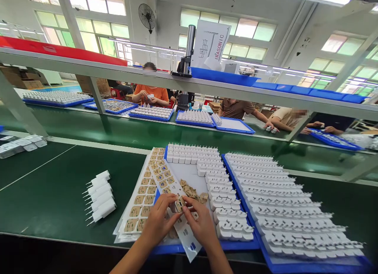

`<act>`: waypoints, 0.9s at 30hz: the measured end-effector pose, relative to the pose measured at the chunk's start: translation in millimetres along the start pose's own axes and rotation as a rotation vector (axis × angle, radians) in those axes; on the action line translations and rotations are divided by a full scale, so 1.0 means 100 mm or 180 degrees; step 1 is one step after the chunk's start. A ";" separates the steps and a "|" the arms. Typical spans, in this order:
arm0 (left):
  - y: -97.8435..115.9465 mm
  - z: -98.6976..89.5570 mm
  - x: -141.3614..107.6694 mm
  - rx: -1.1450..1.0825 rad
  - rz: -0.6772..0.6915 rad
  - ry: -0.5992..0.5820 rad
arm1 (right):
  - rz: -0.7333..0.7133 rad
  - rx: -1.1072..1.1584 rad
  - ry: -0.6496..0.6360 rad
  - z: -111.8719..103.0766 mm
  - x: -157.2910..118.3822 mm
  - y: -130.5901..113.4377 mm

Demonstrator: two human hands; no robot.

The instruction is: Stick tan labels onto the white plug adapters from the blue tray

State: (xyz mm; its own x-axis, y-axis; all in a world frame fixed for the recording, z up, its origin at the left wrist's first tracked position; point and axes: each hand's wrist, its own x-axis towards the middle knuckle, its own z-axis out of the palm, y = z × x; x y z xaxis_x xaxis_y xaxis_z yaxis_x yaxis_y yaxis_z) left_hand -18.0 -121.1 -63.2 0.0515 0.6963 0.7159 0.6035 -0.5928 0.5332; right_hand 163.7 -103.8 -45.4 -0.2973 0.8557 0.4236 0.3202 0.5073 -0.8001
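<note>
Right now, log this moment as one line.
left hand: pinching sticker | right hand: pinching same sticker | under hands: sticker sheet | right: plug tray | left: plug row

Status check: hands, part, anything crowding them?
Left hand and right hand both pinch small white plug part. Label sheets beneath. Blue tray of white plugs beside right hand; nothing blocking.

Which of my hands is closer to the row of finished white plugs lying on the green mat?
Left. The left hand is nearer the row of white plugs, which lies to its left. The right hand sits farther right, beyond the left hand.
</note>
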 end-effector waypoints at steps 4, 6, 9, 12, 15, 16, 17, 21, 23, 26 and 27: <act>0.01 0.00 0.01 -0.0022 -0.0044 -0.0012 | 0.0070 -0.0122 0.0057 0.01 0.01 -0.01; 0.02 0.00 0.02 -0.0059 -0.0075 0.0003 | 0.0163 -0.0133 0.0081 0.02 0.01 0.00; 0.03 0.00 0.03 -0.0157 -0.0013 -0.0057 | 0.0271 -0.0056 0.0213 0.01 0.01 0.01; 0.04 0.01 0.04 -0.0266 0.0118 -0.0302 | 0.0291 0.0013 0.0261 -0.01 0.02 0.02; 0.06 0.01 0.04 -0.0310 0.0193 -0.0495 | 0.0266 0.0039 0.0248 -0.02 0.01 0.04; 0.06 0.00 0.05 -0.0313 0.0203 -0.0515 | 0.0287 0.0046 0.0264 -0.03 0.01 0.04; 0.07 0.00 0.05 -0.0318 0.0210 -0.0507 | 0.0329 0.0057 0.0275 -0.03 0.01 0.05; 0.09 -0.01 0.08 -0.0332 0.0254 -0.0420 | 0.0498 0.0060 0.0292 -0.02 0.01 0.06; 0.10 -0.02 0.09 -0.0315 0.0283 -0.0399 | 0.0504 0.0040 0.0308 -0.01 0.00 0.07; 0.10 -0.02 0.10 -0.0293 0.0307 -0.0396 | 0.0407 -0.0011 0.0329 -0.01 0.00 0.07; 0.10 -0.02 0.10 -0.0291 0.0313 -0.0391 | 0.0348 -0.0034 0.0339 -0.01 0.00 0.08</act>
State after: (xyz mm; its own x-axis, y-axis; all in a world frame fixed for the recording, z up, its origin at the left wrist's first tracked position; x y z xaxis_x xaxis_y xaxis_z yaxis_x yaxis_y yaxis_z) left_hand -13.0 -121.0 -49.7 0.2069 0.6739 0.7092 0.5161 -0.6910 0.5061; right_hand 166.9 -99.4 -50.9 -0.1632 0.9116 0.3773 0.3550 0.4111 -0.8396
